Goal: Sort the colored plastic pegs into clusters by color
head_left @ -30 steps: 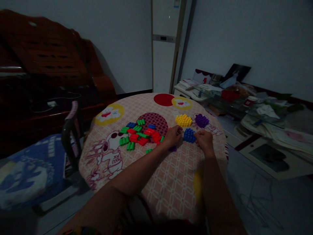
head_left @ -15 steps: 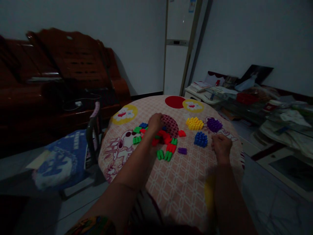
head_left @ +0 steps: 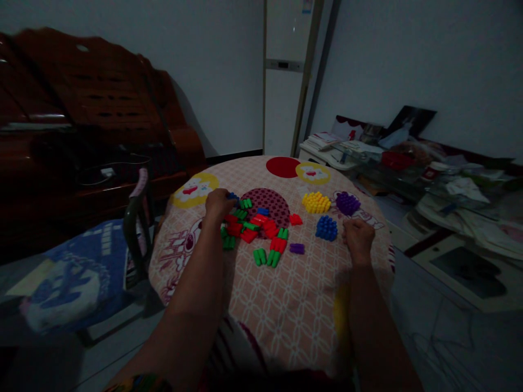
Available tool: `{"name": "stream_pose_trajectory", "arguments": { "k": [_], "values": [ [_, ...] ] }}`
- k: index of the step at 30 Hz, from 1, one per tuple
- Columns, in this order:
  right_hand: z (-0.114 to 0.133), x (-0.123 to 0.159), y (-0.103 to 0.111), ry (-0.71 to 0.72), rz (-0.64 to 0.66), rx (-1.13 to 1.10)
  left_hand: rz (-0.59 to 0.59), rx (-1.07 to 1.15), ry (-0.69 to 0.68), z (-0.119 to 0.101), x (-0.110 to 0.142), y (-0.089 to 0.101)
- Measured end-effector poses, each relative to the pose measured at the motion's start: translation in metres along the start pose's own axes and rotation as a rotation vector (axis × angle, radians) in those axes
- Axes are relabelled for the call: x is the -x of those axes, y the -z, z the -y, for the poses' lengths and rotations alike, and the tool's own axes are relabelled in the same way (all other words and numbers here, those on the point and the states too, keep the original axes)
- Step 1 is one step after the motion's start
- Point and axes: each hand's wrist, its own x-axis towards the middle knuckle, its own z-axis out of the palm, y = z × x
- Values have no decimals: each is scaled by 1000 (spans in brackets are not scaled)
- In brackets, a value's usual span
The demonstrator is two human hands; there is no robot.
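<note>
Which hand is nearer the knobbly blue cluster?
Right: the right hand is just right of the blue cluster; the left hand is well left of it, by the loose pieces.

Dim light, dark lower corners, faint glare on wooden bench [head_left: 102,92], stretched edges

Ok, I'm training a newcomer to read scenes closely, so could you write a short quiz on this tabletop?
1. Multiple choice: which hand is closer to the blue cluster? A) left B) right
2. True or false: the single purple block lies nearer the camera than the yellow cluster.
3. Fill in: beyond the blue cluster and right of the yellow one lies the ____ (two words).
Key: 1. B, the right hand. 2. True. 3. Purple cluster.
</note>
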Motion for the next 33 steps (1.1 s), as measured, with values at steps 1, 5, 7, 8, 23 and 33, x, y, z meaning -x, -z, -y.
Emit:
{"name": "stream_pose_trajectory", "arguments": {
  "k": [1,5,7,8,23,33],
  "values": [
    [0,0,0,-2,-2,1,-28,25,-22,-8,2,0],
    [-1,-1,-1,19,3,1,-18,190,-231,-57,26,-15],
    [-4,-1,-2,23,16,2,35,254,-385,-87,45,-32],
    [-5,-2,-2,25,24,7,81,260,-443,-101,56,-42],
    [-9,-5,-5,66,46,62,283,239,-630,-144,100,-101],
    [-7,-1,-6,151,208,69,340,256,-707,-148,98,-107]
  ]
}}
